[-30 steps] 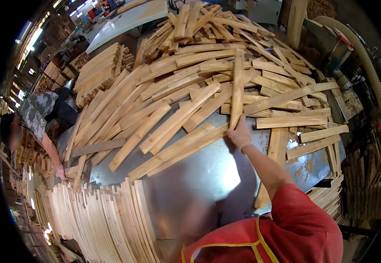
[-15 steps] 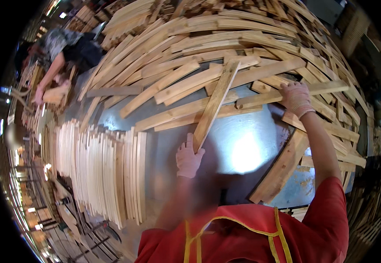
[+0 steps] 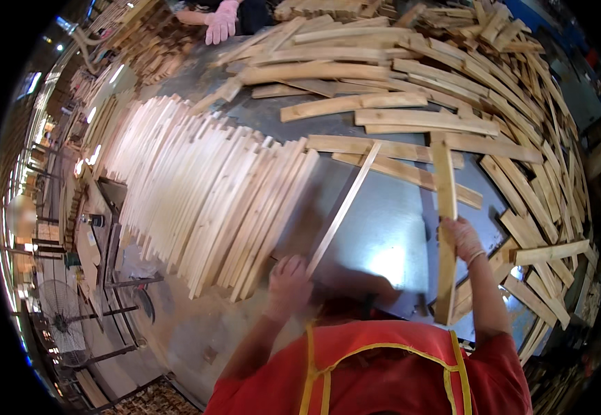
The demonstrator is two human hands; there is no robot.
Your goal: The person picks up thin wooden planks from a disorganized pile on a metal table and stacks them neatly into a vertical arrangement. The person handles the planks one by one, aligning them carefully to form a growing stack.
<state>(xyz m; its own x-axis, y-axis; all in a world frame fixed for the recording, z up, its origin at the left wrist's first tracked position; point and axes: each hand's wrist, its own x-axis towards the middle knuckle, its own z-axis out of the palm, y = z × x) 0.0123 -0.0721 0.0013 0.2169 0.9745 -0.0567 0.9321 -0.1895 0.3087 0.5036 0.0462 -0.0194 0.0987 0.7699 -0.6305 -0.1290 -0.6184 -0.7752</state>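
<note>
My left hand (image 3: 289, 283), in a pale pink glove, is closed on the near end of a narrow wooden slat (image 3: 345, 204). This slat slants away over the grey metal table (image 3: 383, 204), its thin edge facing up. Gloved too, my right hand (image 3: 463, 238) grips a wider wooden board (image 3: 446, 187) by its right side. That board points nearly straight away from me, and its near end almost reaches my red apron. Some fingers of both hands are hidden. Left of the slat lies a tight row of pale wooden strips (image 3: 204, 187), side by side.
Many loose boards (image 3: 428, 121) lie across the far and right parts of the table, overlapping in places. At the far left, a co-worker's gloved hand (image 3: 222, 22) shows beside stacked wood. A fan (image 3: 62, 315) stands at the lower left.
The view has swung left. My right hand has drawn its board nearer and turned it from crosswise to lengthwise. My left hand's slat has tipped onto its edge, closer to the row.
</note>
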